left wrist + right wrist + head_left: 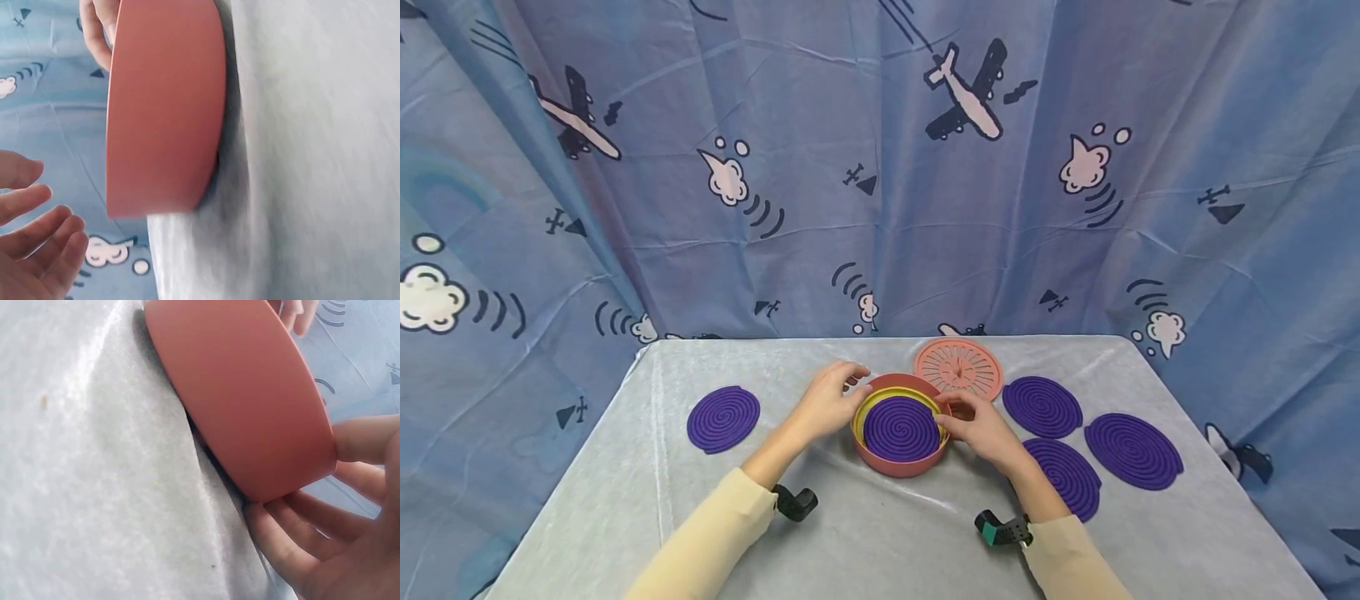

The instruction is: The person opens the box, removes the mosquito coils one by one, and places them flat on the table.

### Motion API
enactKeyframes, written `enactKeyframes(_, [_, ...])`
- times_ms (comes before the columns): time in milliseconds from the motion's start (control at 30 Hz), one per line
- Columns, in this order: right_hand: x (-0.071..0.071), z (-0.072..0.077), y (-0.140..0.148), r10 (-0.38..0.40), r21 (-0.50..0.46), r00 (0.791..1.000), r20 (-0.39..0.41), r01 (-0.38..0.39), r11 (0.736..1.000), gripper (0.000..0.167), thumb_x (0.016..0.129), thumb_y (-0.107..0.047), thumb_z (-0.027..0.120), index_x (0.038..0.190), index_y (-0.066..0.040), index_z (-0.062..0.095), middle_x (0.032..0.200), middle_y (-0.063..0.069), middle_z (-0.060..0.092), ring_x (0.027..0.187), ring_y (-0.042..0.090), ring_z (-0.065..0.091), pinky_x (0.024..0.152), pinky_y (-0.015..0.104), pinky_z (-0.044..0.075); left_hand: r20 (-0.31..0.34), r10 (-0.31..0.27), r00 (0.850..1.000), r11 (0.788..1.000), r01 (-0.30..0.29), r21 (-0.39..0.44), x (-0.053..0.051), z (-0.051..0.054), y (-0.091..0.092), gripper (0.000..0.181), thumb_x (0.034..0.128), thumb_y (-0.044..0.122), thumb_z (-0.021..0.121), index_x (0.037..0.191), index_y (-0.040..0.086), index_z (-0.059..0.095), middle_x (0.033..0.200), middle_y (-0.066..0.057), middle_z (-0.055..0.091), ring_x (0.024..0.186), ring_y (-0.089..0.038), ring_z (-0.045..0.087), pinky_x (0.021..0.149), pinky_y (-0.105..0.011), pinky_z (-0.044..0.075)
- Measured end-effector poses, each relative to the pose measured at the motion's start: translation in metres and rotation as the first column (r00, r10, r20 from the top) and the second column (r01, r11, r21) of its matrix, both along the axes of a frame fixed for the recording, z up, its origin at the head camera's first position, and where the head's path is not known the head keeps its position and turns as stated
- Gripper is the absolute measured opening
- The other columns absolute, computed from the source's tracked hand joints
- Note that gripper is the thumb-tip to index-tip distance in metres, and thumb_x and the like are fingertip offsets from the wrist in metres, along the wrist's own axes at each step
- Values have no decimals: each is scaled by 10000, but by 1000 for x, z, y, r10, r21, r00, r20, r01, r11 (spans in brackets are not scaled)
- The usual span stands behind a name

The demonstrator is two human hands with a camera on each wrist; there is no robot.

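A round salmon-pink mosquito coil box stands on the table, with a yellow liner inside. A purple spiral mosquito coil lies flat within it. Just off the box's left rim hovers my left hand, its fingers loosely bent and holding nothing; the left wrist view shows a gap between fingertips and wall. On the opposite side my right hand grips the box edge, thumb at the rim and fingers against the outer wall.
Behind the box lies a slotted salmon lid. Three purple coils, including the rear one and the outermost, lie on the right; another coil is at left. A patterned curtain hangs behind the table.
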State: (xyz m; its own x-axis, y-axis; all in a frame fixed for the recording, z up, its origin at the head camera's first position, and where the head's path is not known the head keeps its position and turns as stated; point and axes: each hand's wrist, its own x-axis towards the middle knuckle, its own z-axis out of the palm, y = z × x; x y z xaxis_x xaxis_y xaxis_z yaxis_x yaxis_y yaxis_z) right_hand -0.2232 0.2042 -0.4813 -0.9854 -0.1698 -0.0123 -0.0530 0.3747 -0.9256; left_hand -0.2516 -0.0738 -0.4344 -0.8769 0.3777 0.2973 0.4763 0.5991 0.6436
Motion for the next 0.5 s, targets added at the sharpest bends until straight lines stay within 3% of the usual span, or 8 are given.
enactKeyframes(500, [-1, 0, 0, 3, 0, 1000, -7, -3, 1000, 362, 953, -153, 724, 1288, -48, 635, 1284, 165, 642, 1175, 294, 610, 930, 347, 507, 110, -45, 993, 999, 48, -24, -6, -11, 38, 336, 974, 218, 653, 1248, 25, 673, 1209, -142, 679, 1139, -291, 619, 987, -453, 491])
